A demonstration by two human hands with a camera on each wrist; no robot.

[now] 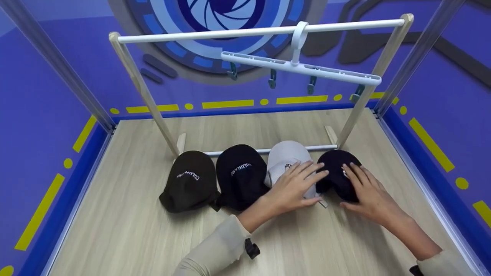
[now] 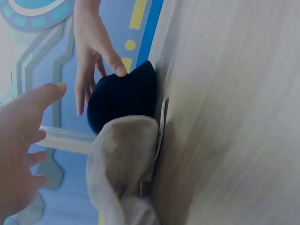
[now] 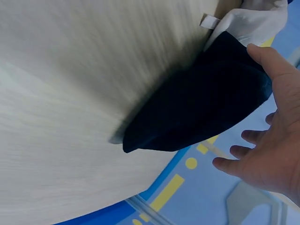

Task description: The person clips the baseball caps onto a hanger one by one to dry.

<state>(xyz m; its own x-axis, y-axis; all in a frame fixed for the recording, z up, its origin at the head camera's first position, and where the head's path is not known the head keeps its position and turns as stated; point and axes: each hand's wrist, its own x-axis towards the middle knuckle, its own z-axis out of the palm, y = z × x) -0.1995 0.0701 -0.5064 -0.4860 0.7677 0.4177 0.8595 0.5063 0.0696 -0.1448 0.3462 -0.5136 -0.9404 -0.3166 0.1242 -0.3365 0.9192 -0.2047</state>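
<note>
Four caps lie in a row on the wooden table. My left hand (image 1: 293,186) is over the light grey cap (image 1: 288,150), fingers spread; in the left wrist view there is a gap between it and the cap. My right hand (image 1: 371,197) reaches over the navy cap (image 1: 335,168) at the right end, fingers straight and spread. Its thumb is right at the edge of that cap in the left wrist view. Left of the grey cap sit a black cap (image 1: 239,176) and a dark brown cap (image 1: 193,178), both with white lettering on the front.
Behind the caps stands a wooden rack (image 1: 142,86) with white bars. From its top bar hangs a white hanger (image 1: 264,61) with several grey clips. Blue printed walls with yellow marks enclose the table (image 1: 126,214) at the back and sides.
</note>
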